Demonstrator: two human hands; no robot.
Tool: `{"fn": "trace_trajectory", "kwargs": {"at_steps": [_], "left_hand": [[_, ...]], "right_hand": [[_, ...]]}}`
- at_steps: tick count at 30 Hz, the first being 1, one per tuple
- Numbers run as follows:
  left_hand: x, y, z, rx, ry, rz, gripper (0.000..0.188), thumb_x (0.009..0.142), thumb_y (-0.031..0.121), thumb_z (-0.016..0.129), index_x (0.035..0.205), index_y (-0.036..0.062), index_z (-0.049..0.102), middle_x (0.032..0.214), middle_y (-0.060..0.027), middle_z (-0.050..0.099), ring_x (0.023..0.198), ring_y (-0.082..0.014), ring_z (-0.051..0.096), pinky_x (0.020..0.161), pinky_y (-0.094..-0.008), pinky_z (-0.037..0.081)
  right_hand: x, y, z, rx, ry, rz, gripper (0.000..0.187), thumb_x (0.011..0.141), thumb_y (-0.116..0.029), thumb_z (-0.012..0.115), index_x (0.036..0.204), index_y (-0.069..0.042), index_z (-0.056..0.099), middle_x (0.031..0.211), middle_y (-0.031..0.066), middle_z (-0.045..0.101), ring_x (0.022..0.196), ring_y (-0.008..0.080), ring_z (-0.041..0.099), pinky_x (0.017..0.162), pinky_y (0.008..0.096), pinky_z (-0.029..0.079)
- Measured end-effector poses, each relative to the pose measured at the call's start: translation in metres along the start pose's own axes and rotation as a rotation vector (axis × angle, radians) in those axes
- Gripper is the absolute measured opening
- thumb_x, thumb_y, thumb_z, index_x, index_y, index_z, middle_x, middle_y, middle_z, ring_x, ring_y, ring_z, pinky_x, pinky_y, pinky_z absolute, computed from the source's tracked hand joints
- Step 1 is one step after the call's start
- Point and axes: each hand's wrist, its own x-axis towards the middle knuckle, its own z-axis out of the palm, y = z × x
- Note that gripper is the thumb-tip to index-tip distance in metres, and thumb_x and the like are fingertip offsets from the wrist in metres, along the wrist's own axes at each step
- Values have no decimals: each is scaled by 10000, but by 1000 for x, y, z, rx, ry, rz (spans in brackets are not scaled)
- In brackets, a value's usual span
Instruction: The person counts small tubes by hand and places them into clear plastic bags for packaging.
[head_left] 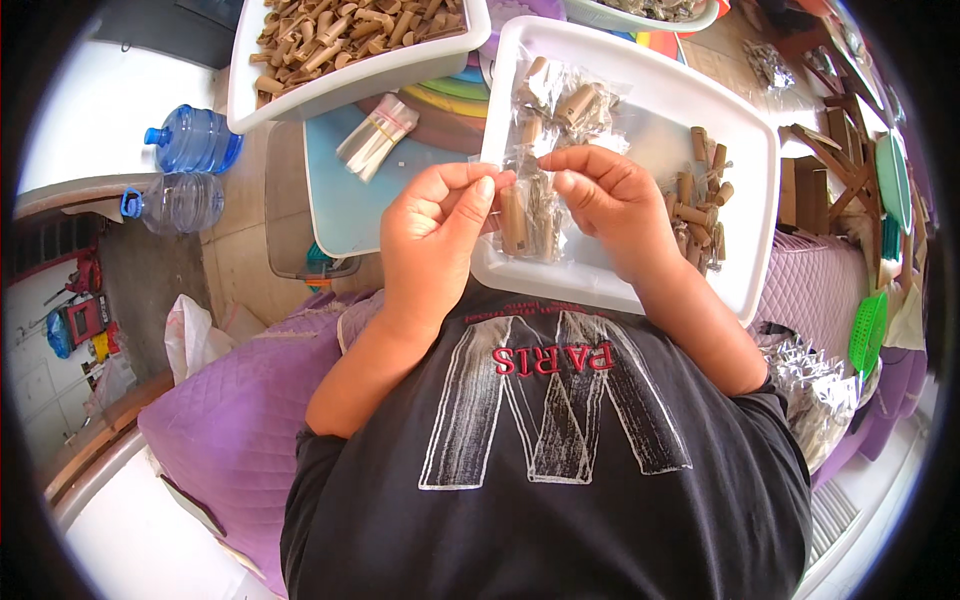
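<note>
Both my hands are raised over the near left part of a white plastic tray (640, 290). My left hand (440, 215) is closed in a pinch of thumb and forefinger on the edge of a clear plastic bag (522, 190). The fingers of my right hand (605, 195) are also bent into a pinch near the bag's other edge; what lies between them is too small to make out. Just below my fingertips are bagged brown pieces (514, 228). More clear packets (582, 105) with brown pieces lie farther back in the tray. Loose brown tubes (695, 213) are heaped on its right.
A white tub (360, 65) full of brown curved pieces stands at the far left. A banded bundle of white strips (378, 135) lies on a blue surface (335, 190). Two large water bottles (195, 140) are farther left. Silver foil bags (810, 385) and a green basket (868, 335) are at right.
</note>
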Motion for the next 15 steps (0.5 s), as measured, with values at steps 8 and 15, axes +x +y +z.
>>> {"fn": "trace_trajectory", "kwargs": {"at_steps": [8, 15], "left_hand": [[-3, 4, 2, -11, -23, -27, 126, 904, 74, 507, 969, -17, 564, 965, -124, 632, 877, -137, 606, 778, -261, 512], [-4, 4, -5, -34, -92, -47, 88, 888, 37, 504, 897, -22, 570, 982, -148, 627, 865, -142, 609, 759, -245, 514]], "right_hand": [[-1, 3, -3, -105, -11, -2, 121, 846, -92, 608, 914, 7, 624, 803, -10, 608, 748, 50, 517, 686, 196, 430], [-2, 7, -8, 5, -38, 27, 135, 852, -100, 602, 928, 7, 631, 756, -27, 590, 705, 45, 505, 638, 201, 425]]}}
